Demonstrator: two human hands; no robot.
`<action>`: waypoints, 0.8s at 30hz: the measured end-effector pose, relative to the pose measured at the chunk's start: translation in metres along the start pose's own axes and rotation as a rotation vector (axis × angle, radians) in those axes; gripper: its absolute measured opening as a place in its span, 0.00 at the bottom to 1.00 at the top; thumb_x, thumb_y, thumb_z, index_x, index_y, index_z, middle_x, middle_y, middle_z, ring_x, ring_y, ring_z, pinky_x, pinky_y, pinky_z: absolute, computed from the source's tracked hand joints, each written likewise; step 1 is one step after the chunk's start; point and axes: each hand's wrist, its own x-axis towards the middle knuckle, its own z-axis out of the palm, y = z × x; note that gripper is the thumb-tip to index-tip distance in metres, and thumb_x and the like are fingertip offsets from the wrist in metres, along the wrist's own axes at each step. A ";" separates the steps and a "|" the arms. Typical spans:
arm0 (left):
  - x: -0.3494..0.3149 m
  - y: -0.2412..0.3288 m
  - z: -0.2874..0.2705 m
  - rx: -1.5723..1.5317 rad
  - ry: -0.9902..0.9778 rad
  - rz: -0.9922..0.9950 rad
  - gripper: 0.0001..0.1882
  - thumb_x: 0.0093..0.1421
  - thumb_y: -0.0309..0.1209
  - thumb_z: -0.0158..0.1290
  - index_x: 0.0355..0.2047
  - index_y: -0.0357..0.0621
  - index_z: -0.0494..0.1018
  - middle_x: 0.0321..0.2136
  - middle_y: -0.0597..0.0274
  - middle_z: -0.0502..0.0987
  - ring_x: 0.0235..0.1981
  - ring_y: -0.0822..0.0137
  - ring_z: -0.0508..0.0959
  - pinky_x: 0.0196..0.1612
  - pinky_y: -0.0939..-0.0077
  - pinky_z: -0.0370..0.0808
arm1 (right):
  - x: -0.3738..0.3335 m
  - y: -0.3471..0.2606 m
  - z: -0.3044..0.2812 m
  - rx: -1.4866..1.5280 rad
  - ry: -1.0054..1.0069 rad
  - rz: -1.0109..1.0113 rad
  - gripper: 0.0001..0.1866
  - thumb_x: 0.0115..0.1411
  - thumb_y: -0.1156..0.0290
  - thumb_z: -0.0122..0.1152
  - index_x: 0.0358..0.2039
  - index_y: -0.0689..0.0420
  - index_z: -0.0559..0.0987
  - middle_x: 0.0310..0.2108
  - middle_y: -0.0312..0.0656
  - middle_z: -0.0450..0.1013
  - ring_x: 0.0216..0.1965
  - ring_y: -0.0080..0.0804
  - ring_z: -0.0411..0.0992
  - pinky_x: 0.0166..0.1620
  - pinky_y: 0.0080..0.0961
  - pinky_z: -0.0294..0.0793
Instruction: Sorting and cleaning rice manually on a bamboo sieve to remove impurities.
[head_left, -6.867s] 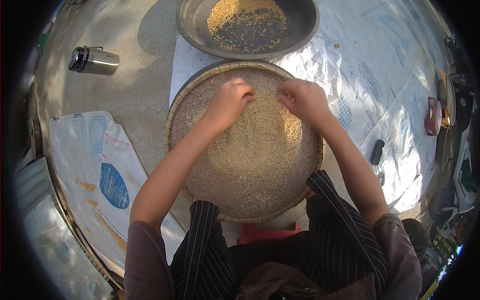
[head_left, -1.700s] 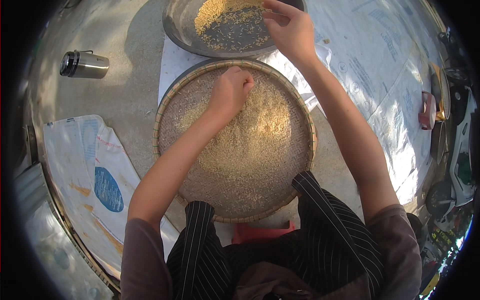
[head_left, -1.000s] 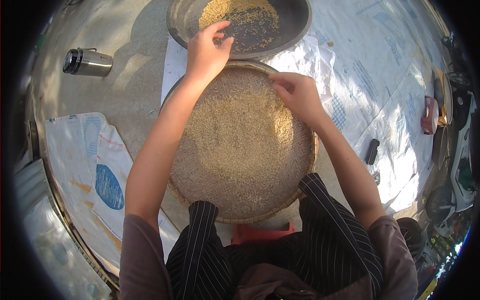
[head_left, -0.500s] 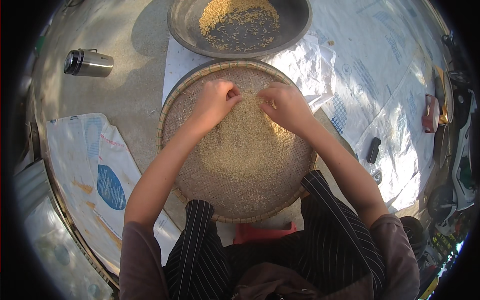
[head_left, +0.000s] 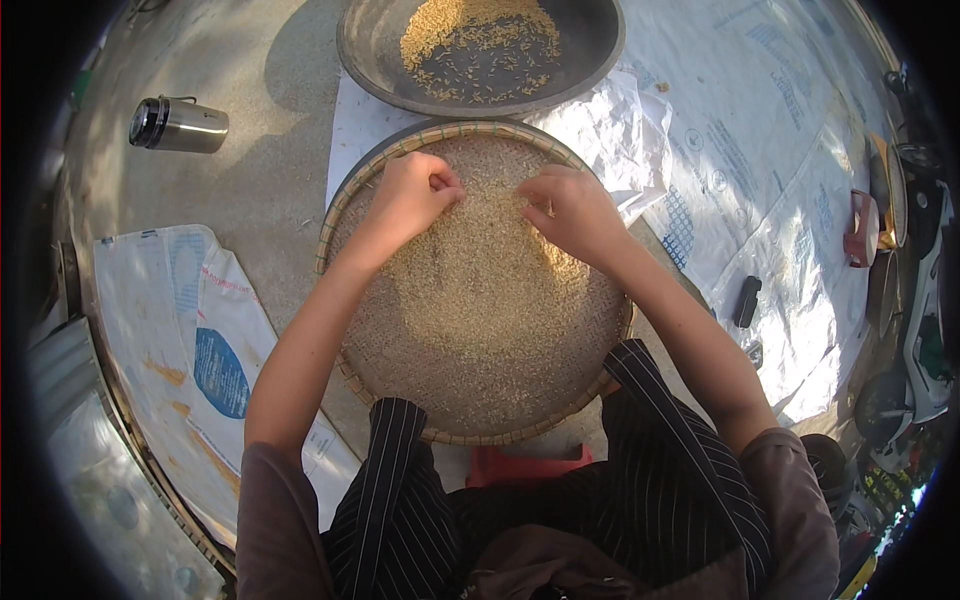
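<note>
A round woven winnowing basket (head_left: 470, 400) with a bound rim rests at my lap, a layer of pale grain (head_left: 480, 290) spread across its middle. Over the far left part of the grain is my left hand (head_left: 415, 195), its thumb and fingers pinched together. Opposite it, my right hand (head_left: 575, 210) hovers at the far right part, fingers curled in toward the thumb. Anything between the fingertips of either hand is too small to make out.
Beyond the basket stands a dark basin (head_left: 590, 75) with golden unhusked grain (head_left: 480, 25). A steel flask (head_left: 180, 125) lies to the left on the concrete. White plastic sheets (head_left: 760, 180) cover the ground at right; a small black object (head_left: 747, 301) lies there. A red stool (head_left: 530, 465) shows below.
My left hand has moved a little to the left, widening the gap between the hands. The right hand stays nearly in place, with a slight shift of the fingers.
</note>
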 end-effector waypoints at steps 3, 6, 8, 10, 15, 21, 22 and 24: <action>0.012 0.001 -0.017 -0.083 -0.101 -0.205 0.07 0.52 0.25 0.60 0.33 0.38 0.79 0.28 0.54 0.82 0.29 0.68 0.82 0.35 0.73 0.77 | 0.001 0.001 -0.002 0.037 -0.082 0.060 0.12 0.51 0.69 0.64 0.37 0.57 0.81 0.36 0.43 0.75 0.39 0.42 0.75 0.43 0.38 0.74; 0.031 0.000 -0.028 -0.749 0.075 -0.167 0.14 0.55 0.25 0.59 0.42 0.35 0.75 0.37 0.54 0.80 0.36 0.74 0.80 0.38 0.78 0.76 | 0.004 -0.002 -0.001 0.036 -0.096 0.058 0.11 0.51 0.70 0.64 0.37 0.57 0.81 0.35 0.43 0.74 0.39 0.43 0.75 0.44 0.38 0.74; 0.042 0.005 -0.025 -0.681 0.542 0.196 0.18 0.56 0.25 0.58 0.48 0.38 0.72 0.44 0.55 0.78 0.39 0.73 0.79 0.41 0.77 0.75 | 0.005 -0.006 0.000 0.049 -0.104 0.077 0.11 0.52 0.70 0.64 0.36 0.58 0.81 0.35 0.43 0.74 0.40 0.43 0.75 0.44 0.38 0.74; 0.032 0.002 -0.025 -0.451 0.459 0.151 0.17 0.56 0.25 0.58 0.47 0.38 0.73 0.44 0.56 0.79 0.39 0.73 0.80 0.40 0.77 0.75 | 0.004 -0.010 0.003 0.045 -0.101 0.082 0.11 0.52 0.70 0.63 0.36 0.58 0.81 0.35 0.43 0.74 0.40 0.42 0.75 0.44 0.38 0.74; -0.003 -0.001 -0.011 0.101 -0.059 0.061 0.10 0.52 0.25 0.62 0.35 0.36 0.78 0.33 0.56 0.80 0.30 0.68 0.80 0.35 0.76 0.76 | 0.005 -0.010 0.003 0.050 -0.101 0.101 0.12 0.52 0.70 0.63 0.37 0.58 0.81 0.35 0.43 0.74 0.39 0.42 0.75 0.44 0.38 0.74; -0.015 -0.011 0.001 0.111 -0.044 0.019 0.09 0.49 0.26 0.63 0.31 0.35 0.78 0.30 0.52 0.80 0.32 0.62 0.81 0.37 0.70 0.78 | 0.006 -0.007 0.007 0.037 -0.103 0.085 0.13 0.51 0.70 0.64 0.38 0.57 0.81 0.36 0.44 0.74 0.39 0.43 0.75 0.44 0.38 0.74; -0.013 -0.012 0.004 0.111 -0.045 0.020 0.09 0.49 0.26 0.63 0.31 0.35 0.78 0.30 0.52 0.80 0.32 0.62 0.81 0.37 0.70 0.78 | 0.005 -0.005 0.007 0.032 -0.102 0.089 0.13 0.51 0.70 0.64 0.38 0.57 0.81 0.36 0.44 0.74 0.40 0.43 0.75 0.44 0.38 0.74; -0.011 -0.011 0.007 0.110 -0.014 0.041 0.09 0.49 0.25 0.64 0.32 0.37 0.79 0.27 0.57 0.80 0.28 0.68 0.80 0.34 0.74 0.77 | 0.004 -0.004 0.008 0.031 -0.100 0.090 0.13 0.51 0.69 0.65 0.38 0.57 0.81 0.36 0.44 0.74 0.40 0.43 0.75 0.44 0.38 0.74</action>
